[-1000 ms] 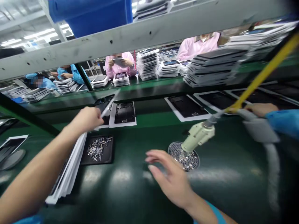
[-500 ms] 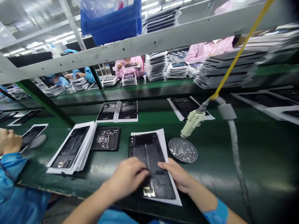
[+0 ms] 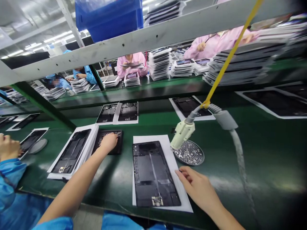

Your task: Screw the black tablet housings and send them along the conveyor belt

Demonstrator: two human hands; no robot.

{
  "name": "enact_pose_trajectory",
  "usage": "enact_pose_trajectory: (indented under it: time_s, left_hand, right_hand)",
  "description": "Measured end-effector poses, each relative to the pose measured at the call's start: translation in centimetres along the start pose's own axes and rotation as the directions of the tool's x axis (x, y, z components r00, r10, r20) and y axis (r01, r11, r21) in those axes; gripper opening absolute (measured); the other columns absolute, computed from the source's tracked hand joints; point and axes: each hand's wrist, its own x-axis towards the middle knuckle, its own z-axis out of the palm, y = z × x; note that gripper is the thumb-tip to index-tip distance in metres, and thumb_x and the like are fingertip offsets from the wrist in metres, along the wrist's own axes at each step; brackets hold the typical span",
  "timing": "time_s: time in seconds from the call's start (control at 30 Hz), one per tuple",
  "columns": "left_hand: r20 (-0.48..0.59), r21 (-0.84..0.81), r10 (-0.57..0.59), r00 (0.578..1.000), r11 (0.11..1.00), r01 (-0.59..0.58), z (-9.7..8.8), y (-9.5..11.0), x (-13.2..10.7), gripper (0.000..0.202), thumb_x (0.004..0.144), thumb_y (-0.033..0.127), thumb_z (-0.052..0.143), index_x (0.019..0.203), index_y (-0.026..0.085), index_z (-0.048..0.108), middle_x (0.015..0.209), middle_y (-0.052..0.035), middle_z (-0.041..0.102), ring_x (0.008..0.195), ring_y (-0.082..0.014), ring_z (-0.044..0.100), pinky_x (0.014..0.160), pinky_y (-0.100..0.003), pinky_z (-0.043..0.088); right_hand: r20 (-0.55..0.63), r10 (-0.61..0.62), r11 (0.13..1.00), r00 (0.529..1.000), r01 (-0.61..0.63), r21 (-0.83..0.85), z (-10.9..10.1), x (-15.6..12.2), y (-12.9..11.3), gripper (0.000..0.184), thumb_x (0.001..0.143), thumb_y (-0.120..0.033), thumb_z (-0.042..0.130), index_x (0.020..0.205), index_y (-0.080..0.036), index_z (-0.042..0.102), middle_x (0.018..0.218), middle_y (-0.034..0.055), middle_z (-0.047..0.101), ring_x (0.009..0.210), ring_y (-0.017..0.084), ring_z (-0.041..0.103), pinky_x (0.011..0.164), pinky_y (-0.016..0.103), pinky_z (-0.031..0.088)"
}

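Note:
My left hand [image 3: 109,142] reaches down into the black tray [image 3: 119,150] of small metal parts, fingers bent together among them; what they pinch is hidden. Nearer to me, a black tablet housing [image 3: 153,172] lies on white sheets [image 3: 164,139], a small gold-coloured piece at its lower end. Just off the right edge of the sheets, my right hand [image 3: 195,185] is closed, thumb against curled fingers; a tiny dark thing may sit at the fingertips. Beyond it hangs a pale green power screwdriver [image 3: 182,132], tip low over a round perforated dish [image 3: 190,153].
Left of the tray is a stack of sheets with another housing [image 3: 72,151]. A co-worker's hand [image 3: 9,147] is at far left. More housings [image 3: 128,111] lie further back. A yellow cord [image 3: 230,60] and grey hose [image 3: 242,166] hang at right. A white rail [image 3: 139,38] crosses above.
My left hand has left the housing and moved up-left into the tray. My right hand has let go of the housing and shifted right. The screwdriver now appears further left, over the dish.

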Motion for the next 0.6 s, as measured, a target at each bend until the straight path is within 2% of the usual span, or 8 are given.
enact_pose_trajectory:
  time_s: [0.1, 0.23, 0.3, 0.37, 0.43, 0.5, 0.57, 0.6]
  left_hand:
    - [0.039, 0.03, -0.017, 0.999, 0.999, 0.016, -0.3, 0.9, 1.1, 0.033, 0.091, 0.012, 0.047, 0.1, 0.011, 0.079, 0.103, -0.0218, 0.076, 0.101, -0.0327, 0.074, 0.092, -0.041, 0.056]
    - [0.095, 0.045, -0.013, 0.995, 0.999, 0.009, -1.0, 0.6, 1.6, 0.036, 0.081, 0.01, 0.052, 0.105, 0.014, 0.078, 0.105, -0.0193, 0.077, 0.104, -0.0344, 0.073, 0.091, -0.041, 0.057]
    - [0.053, 0.006, 0.01, 0.999, 1.0, -0.01, -1.6, -0.1, 0.9, 0.037, 0.08, 0.014, 0.053, 0.107, 0.016, 0.078, 0.109, -0.0158, 0.077, 0.104, -0.033, 0.072, 0.092, -0.04, 0.057]
    - [-0.045, -0.141, 0.024, 0.999, 0.99, -0.03, -2.5, -0.9, -0.5, 0.034, 0.081, 0.021, 0.053, 0.104, 0.018, 0.079, 0.105, -0.0116, 0.077, 0.097, -0.0286, 0.073, 0.091, -0.037, 0.058]
    - [-0.108, -0.399, 0.013, 0.994, 0.915, -0.055, -3.4, -1.4, -2.3, 0.034, 0.083, 0.033, 0.056, 0.104, 0.017, 0.078, 0.099, -0.0083, 0.078, 0.086, -0.0238, 0.072, 0.084, -0.034, 0.06]
    - [-0.091, -0.649, 0.011, 0.996, 0.758, -0.068, -3.9, -1.1, -4.1, 0.042, 0.081, 0.046, 0.064, 0.108, 0.016, 0.076, 0.096, -0.0068, 0.078, 0.081, -0.0215, 0.071, 0.076, -0.032, 0.061]
    - [-0.074, -0.792, 0.038, 0.997, 0.605, -0.081, -3.7, 0.0, -5.6, 0.049, 0.076, 0.053, 0.072, 0.107, 0.016, 0.076, 0.095, -0.0068, 0.079, 0.08, -0.0213, 0.072, 0.074, -0.031, 0.061]
    - [-0.078, -0.823, 0.051, 0.996, 0.56, -0.093, -3.3, 0.8, -6.1, 0.047, 0.075, 0.054, 0.073, 0.103, 0.016, 0.076, 0.093, -0.0067, 0.078, 0.079, -0.0211, 0.072, 0.075, -0.032, 0.061]
  right_hand:
    - [-0.017, 0.016, 0.997, 1.0, -0.014, 0.075, -0.3, 0.5, 0.1, 0.042, 0.093, -0.062, 0.049, 0.083, -0.024, 0.066, 0.068, 0.0035, 0.074, 0.058, 0.021, 0.07, 0.06, 0.032, 0.055]
    - [-0.001, 0.042, 0.993, 0.999, -0.042, 0.11, -0.7, 0.7, 0.1, 0.036, 0.092, -0.055, 0.052, 0.081, -0.023, 0.067, 0.067, 0.0035, 0.074, 0.057, 0.021, 0.069, 0.06, 0.032, 0.054]
    - [0.008, 0.068, 0.99, 0.998, -0.069, 0.125, -0.9, 0.6, 0.1, 0.034, 0.091, -0.052, 0.053, 0.081, -0.023, 0.068, 0.068, 0.0035, 0.074, 0.058, 0.02, 0.069, 0.061, 0.031, 0.054]
    - [0.011, 0.092, 0.986, 0.996, -0.092, 0.141, -1.1, 0.5, -0.1, 0.032, 0.091, -0.05, 0.055, 0.081, -0.023, 0.068, 0.07, 0.0036, 0.074, 0.06, 0.02, 0.069, 0.062, 0.031, 0.053]
    - [-0.003, 0.104, 0.983, 0.995, -0.102, 0.152, -1.4, 0.5, -0.5, 0.03, 0.092, -0.048, 0.056, 0.081, -0.023, 0.069, 0.07, 0.0035, 0.074, 0.061, 0.02, 0.069, 0.062, 0.031, 0.053]
    - [-0.049, 0.097, 0.982, 0.994, -0.088, 0.166, -1.9, 0.6, -1.0, 0.028, 0.091, -0.046, 0.057, 0.082, -0.023, 0.07, 0.071, 0.0034, 0.074, 0.06, 0.02, 0.068, 0.061, 0.031, 0.053]
    - [-0.127, 0.078, 0.982, 0.989, -0.055, 0.179, -2.4, 0.9, -1.4, 0.026, 0.091, -0.044, 0.059, 0.083, -0.023, 0.07, 0.07, 0.0031, 0.073, 0.059, 0.019, 0.067, 0.061, 0.031, 0.053]
    - [-0.178, 0.071, 0.983, 0.981, -0.038, 0.182, -2.6, 1.1, -1.6, 0.025, 0.091, -0.044, 0.059, 0.084, -0.023, 0.071, 0.069, 0.0029, 0.072, 0.058, 0.019, 0.066, 0.061, 0.031, 0.054]
